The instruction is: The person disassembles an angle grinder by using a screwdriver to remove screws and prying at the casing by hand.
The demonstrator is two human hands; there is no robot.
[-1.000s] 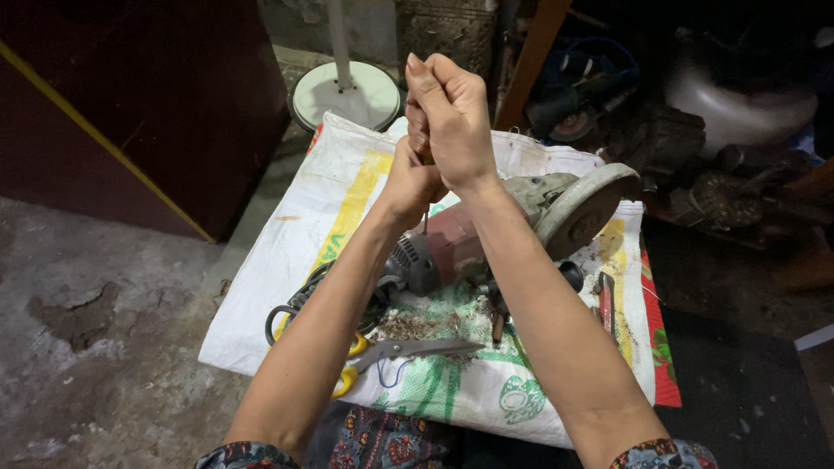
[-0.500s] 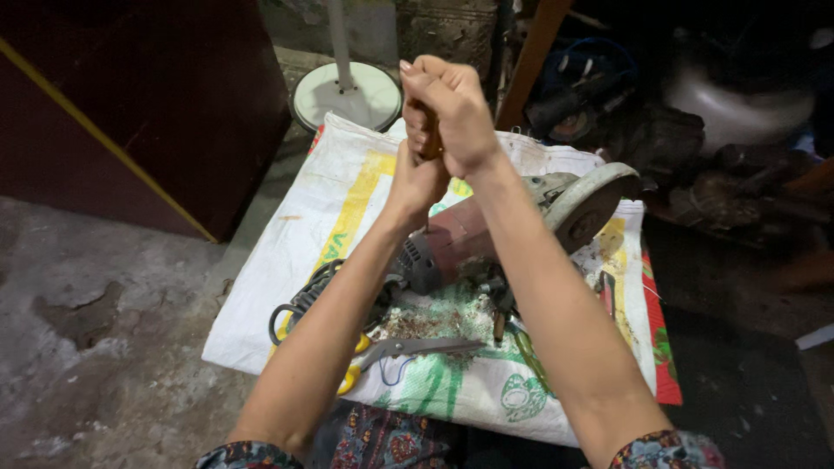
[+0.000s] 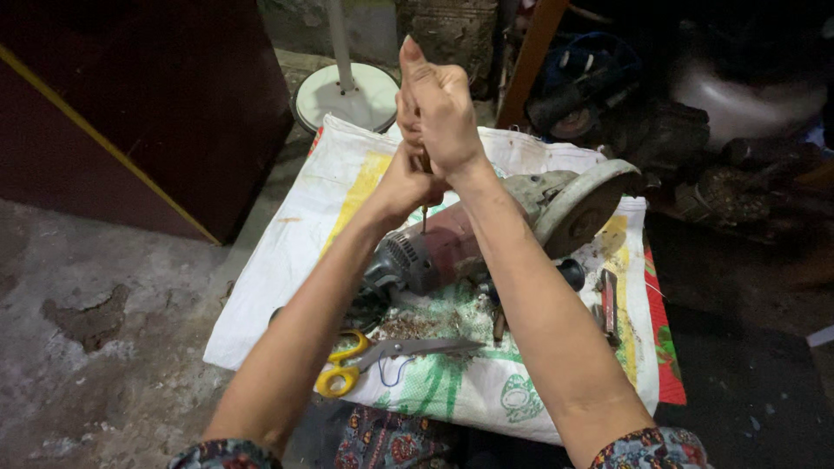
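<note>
white woven plastic sack point(image 3: 287, 260) spread as a work mat, I'd guess to catch bits | grey-and-red angle grinder point(image 3: 486, 230) lying on it | right hand point(image 3: 443, 113), left hand point(image 3: 408, 178) both clenched round a thin screwdriver point(image 3: 424, 217), tip down over the grinder | yellow-handled scissors point(image 3: 373, 360) parked nearby

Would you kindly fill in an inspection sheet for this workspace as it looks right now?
Surface: white woven sack spread on a concrete floor, stained.
Job's things: thin screwdriver pointing down at an angle grinder lying on its side.
Clutter: yellow-handled scissors, debris, small tools by the sack's right edge.
Grips: left hand and right hand clasped together around the screwdriver's handle, raised above the grinder.
Cables: dark cord at the grinder's tail.
Surroundings: white round fan base, dark cabinet, machine parts at right.
</note>
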